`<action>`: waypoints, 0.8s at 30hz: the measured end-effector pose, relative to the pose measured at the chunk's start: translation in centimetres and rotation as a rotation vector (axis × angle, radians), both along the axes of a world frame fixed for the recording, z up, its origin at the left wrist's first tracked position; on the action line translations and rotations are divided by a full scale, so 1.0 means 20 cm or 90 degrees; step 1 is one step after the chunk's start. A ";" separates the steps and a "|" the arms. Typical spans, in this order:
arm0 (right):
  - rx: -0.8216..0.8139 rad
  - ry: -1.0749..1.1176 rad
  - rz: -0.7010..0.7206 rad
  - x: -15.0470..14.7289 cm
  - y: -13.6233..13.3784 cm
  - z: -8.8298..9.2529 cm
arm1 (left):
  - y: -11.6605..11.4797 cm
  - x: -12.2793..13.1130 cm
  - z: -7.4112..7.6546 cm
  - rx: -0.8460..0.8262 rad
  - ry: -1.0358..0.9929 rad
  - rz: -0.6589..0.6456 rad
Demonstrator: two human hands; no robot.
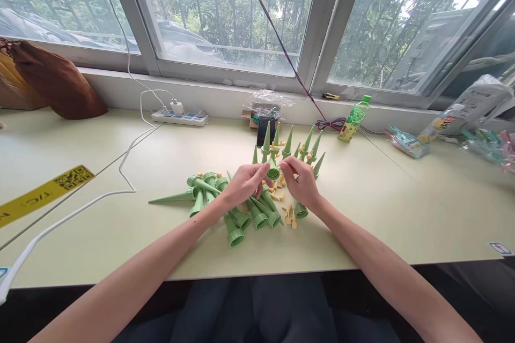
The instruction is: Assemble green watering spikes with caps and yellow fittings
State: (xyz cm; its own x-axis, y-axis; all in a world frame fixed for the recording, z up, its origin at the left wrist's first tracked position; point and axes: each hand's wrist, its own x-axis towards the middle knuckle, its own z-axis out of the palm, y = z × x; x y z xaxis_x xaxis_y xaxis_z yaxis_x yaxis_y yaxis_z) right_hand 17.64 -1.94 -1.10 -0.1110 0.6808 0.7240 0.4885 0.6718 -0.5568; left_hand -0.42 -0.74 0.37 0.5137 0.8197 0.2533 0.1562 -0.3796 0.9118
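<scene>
My left hand [248, 181] grips a green cone [273, 172] whose open, ribbed end faces me. Just right of that cone is my right hand [300, 179], its fingers pinched together; what they hold, if anything, is hidden. Beneath and left of my hands lies a pile of green cones [235, 237], several with open ends toward me. Behind my hands, more green cones [287, 142] stand with tips up, some with yellow pieces attached. Small yellow pieces [294, 221] lie on the table between the hands and near its front.
A black phone [265, 131] leans by a small box at the back. A green-capped bottle [354, 119] and plastic-wrapped items [408, 142] are at the back right. A power strip [181, 118] sits back left, its white cable crossing the table [120, 246].
</scene>
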 end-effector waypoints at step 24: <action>-0.096 0.084 -0.051 0.01 0.02 -0.02 | 0.01 0.02 -0.02 0.261 0.016 0.137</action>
